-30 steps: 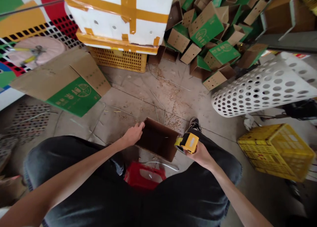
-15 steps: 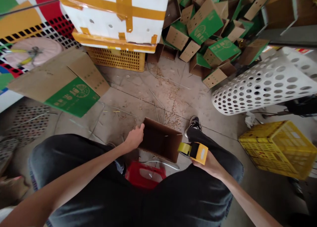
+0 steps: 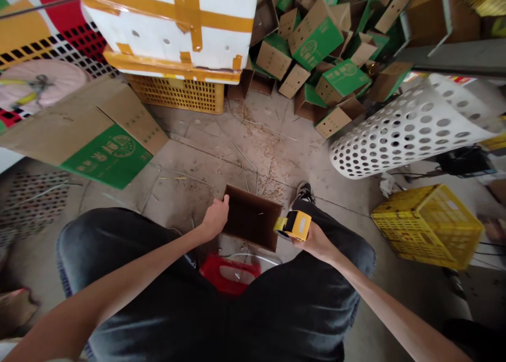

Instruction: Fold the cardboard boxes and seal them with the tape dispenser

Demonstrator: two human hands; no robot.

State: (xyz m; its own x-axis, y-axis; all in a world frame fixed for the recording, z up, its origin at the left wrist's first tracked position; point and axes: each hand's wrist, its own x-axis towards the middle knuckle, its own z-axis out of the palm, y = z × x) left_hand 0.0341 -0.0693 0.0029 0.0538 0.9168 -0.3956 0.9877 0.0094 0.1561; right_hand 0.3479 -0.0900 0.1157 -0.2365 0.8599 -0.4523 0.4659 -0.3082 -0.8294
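An open cardboard box (image 3: 253, 214) with a dark inside is between my knees, its opening facing up at me. My left hand (image 3: 215, 216) grips its left wall, the thumb over the rim and the other fingers hidden behind. In my right hand (image 3: 314, 241) is a yellow and black tape dispenser (image 3: 299, 225) with a roll of yellowish tape at its front. The roll end is at the box's right edge; whether it touches the cardboard I cannot tell. Below the box sits a red plastic stool (image 3: 229, 274), partly covered by my legs.
A large green and brown carton (image 3: 114, 140) stands at the left. White foam boxes (image 3: 166, 30) rest on a yellow crate (image 3: 182, 93) ahead. Several small cartons (image 3: 316, 40) are piled at the back right. A perforated white sheet (image 3: 395, 135) and a yellow crate (image 3: 427, 225) are at the right.
The tape dispenser in my right hand has moved slightly up and left along the box's right end. My left hand keeps its grip. The whole view has shifted a little.
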